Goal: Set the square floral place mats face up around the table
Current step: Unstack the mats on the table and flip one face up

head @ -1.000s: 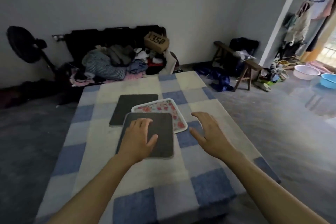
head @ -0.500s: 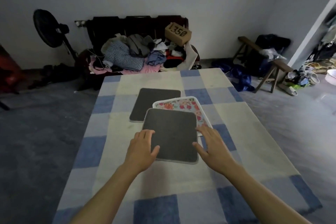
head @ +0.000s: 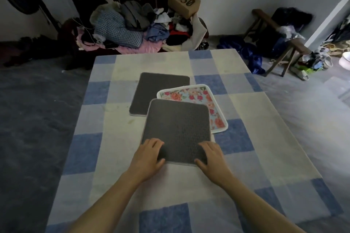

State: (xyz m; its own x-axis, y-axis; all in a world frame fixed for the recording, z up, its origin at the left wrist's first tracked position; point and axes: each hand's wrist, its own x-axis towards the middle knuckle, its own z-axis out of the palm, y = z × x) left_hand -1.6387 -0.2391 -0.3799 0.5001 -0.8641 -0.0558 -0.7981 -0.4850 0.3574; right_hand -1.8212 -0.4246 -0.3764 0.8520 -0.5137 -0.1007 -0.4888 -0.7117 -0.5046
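"350" in black print on brown cardboard box (head: 184,3) atop clothes heap (head: 121,32). Near mat (head: 178,125) is square with rounded corners, speckled grey backing up, on checked cloth (head: 106,138). Left hand (head: 148,157) on near-left corner, right hand (head: 212,157) on near-right. Fingers bent on top, thumbs at near edge. Pinch or press, cannot tell. Floral mat (head: 191,95) face up, partly beneath. Third mat (head: 161,91) grey side up beyond.

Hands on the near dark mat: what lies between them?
Head view: only the near mat, its dark back bare, lies between the left hand and the right hand.
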